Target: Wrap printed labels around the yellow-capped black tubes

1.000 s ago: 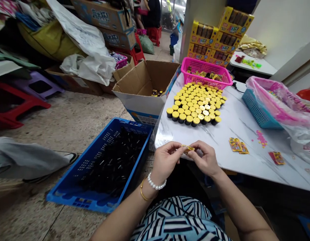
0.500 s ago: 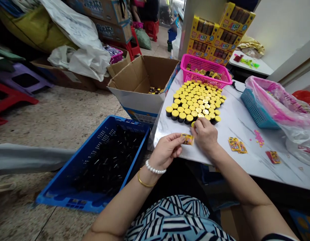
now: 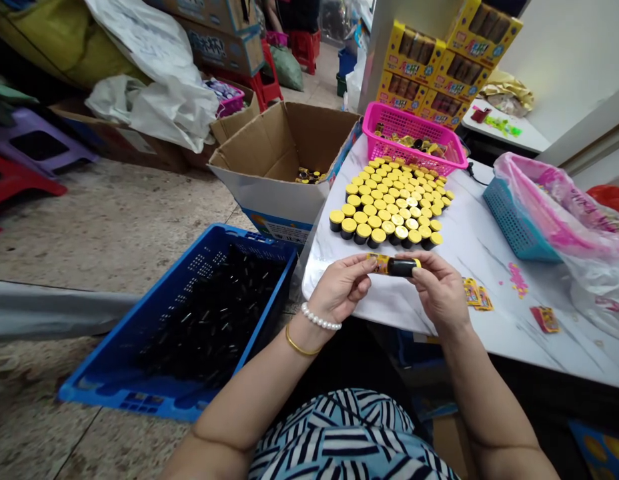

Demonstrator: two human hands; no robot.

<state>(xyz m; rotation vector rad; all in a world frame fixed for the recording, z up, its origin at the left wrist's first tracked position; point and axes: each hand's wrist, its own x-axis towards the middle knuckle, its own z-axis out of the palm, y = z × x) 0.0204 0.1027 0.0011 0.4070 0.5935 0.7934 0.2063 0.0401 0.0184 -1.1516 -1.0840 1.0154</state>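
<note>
Between finger and thumb, my left hand point(image 3: 342, 285) pinches a small yellow printed label point(image 3: 378, 263). My right hand point(image 3: 439, 287) grips a small black bottle with a yellow cap point(image 3: 402, 267), held sideways by its capped end. The label's right edge meets the bottle's bottom end; I cannot tell whether it is stuck on. Both hands are above the front edge of the white marbled table point(image 3: 334, 273). Just beyond them stand rows of black bottles with yellow caps point(image 3: 384, 207). Right of my right hand lie stacks of printed labels point(image 3: 477, 293).
A blue crate point(image 3: 269, 333) of black pieces stands on the floor at left, near an open carton point(image 3: 269, 190). A pink basket point(image 3: 414, 147) is at the table's back. On the right are a teal basket point(image 3: 519, 220), pink bits point(image 3: 517, 280) and a red-and-yellow stack point(image 3: 545, 319).
My right hand has lifted a bottle from the front of the rows and turned it sideways. It now meets the label in my left hand, which has shifted slightly.
</note>
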